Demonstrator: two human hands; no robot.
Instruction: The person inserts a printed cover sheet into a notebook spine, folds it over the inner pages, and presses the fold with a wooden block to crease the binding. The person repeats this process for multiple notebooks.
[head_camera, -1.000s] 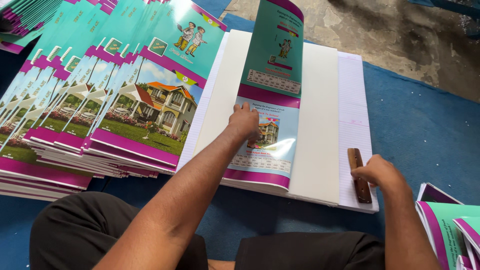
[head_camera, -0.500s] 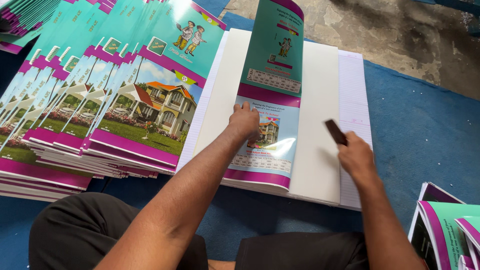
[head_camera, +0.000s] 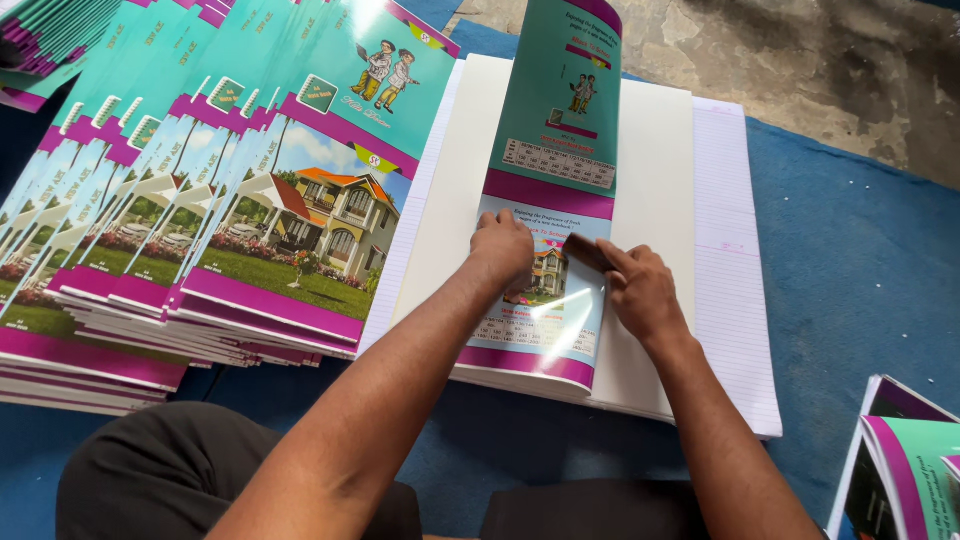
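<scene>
Both hands are on the folded cover (head_camera: 553, 215), the teal and purple sheet with a house picture that lies on the white paper stack (head_camera: 655, 200). Left hand (head_camera: 503, 247) lies flat on the cover near its middle, fingers closed together, pressing down and holding nothing. Right hand (head_camera: 640, 290) is just to the right of it, at the cover's right edge, and is clamped on a small dark brown block (head_camera: 588, 252). That block touches the cover. The two hands are near each other but do not touch.

The far end of the cover curls up off the paper stack. The paper stack sits on a blue mat (head_camera: 860, 260) on the floor. Left of the cover, many finished books (head_camera: 290, 230) with the same house picture lie spread out in overlapping rows. A few more books (head_camera: 900, 460) lie to the right of the cover, close to the person. Beyond the mat is grey floor (head_camera: 800, 70).
</scene>
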